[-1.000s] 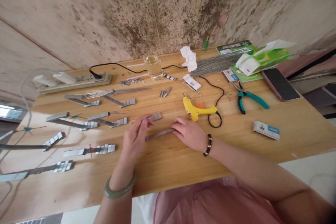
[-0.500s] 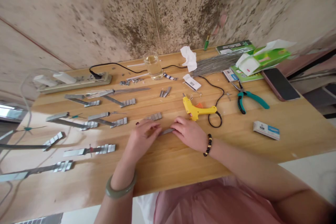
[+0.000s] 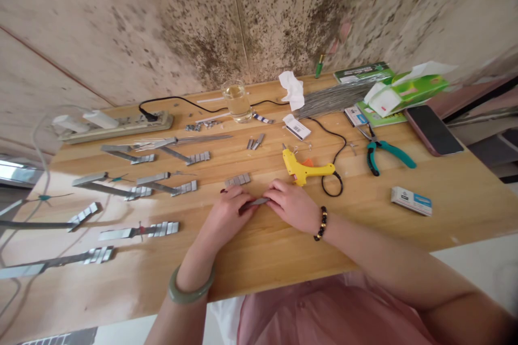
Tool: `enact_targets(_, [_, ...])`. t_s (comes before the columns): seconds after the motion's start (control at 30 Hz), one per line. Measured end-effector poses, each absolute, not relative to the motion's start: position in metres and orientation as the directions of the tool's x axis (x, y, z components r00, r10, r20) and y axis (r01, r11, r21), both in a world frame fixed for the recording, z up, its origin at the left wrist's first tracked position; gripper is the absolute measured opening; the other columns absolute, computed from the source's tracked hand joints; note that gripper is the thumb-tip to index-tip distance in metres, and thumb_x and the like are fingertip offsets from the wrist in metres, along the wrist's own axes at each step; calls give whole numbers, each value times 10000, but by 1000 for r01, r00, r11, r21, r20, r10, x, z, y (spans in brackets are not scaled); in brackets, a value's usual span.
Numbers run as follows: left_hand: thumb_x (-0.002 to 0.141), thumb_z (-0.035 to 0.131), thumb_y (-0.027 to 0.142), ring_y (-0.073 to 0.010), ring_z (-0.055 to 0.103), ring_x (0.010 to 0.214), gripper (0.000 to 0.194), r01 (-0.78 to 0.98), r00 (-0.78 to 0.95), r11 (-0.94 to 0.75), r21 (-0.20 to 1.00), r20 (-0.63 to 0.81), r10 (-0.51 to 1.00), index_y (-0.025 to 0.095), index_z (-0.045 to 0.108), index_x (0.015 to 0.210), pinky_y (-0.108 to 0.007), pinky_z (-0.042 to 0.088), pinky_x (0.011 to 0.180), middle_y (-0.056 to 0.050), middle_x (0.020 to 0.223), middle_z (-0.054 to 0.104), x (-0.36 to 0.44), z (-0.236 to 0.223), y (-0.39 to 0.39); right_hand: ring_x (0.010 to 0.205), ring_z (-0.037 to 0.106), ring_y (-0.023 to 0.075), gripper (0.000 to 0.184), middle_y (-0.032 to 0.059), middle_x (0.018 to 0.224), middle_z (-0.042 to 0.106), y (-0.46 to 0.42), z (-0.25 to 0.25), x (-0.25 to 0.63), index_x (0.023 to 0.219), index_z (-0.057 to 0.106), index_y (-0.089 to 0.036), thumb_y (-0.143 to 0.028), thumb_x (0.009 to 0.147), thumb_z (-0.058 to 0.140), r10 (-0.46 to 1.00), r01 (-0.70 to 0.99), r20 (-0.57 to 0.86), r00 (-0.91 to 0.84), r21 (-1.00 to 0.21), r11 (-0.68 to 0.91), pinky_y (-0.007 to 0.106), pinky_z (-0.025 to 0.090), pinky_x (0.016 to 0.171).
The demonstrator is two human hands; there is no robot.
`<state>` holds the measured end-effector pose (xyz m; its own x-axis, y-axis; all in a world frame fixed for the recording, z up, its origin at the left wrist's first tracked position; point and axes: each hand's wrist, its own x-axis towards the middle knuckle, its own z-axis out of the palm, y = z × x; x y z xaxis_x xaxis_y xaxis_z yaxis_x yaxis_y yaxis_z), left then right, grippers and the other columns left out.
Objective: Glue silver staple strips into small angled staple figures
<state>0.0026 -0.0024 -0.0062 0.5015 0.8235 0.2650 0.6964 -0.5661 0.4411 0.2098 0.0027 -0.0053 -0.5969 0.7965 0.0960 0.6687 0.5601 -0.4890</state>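
Observation:
A thin grey strip (image 3: 259, 201), perhaps a row of staples, spans the gap just above the wooden table between my two hands. My left hand (image 3: 227, 216) is closed, pinching the strip's left end, and its fingertips are partly hidden. Closed on the right end is my right hand (image 3: 292, 205), with fingers pressed together. Just beyond my left fingers lies a short banded grey piece (image 3: 238, 179). The yellow glue gun (image 3: 309, 171) rests on its side beyond my right hand. Farther back are a few small grey strips (image 3: 256, 142).
Several jointed grey strip assemblies (image 3: 162, 230) spread over the left side. A glass of liquid (image 3: 237, 102) and a power strip (image 3: 133, 128) stand at the back. On the right lie teal pliers (image 3: 390, 153), a small box (image 3: 411, 201), a phone (image 3: 433, 129) and a tissue pack (image 3: 421, 91).
My left hand has shifted slightly right, and its fingers have closed down over the strip's left end. More of the banded piece behind it shows. My right hand stays put.

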Motion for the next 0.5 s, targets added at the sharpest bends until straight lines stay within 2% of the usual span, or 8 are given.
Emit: enact_targets(0.5, [860, 560, 209, -192, 585, 814, 96, 699, 507, -586, 409, 294, 810, 191, 649, 827, -340, 475, 752, -55, 820, 630, 4, -4, -3, 878, 606, 147, 178, 57, 1027, 585, 3, -7, 209, 1069, 625, -170, -217, 923, 535, 800, 665, 111, -589, -496, 558, 270, 478, 770])
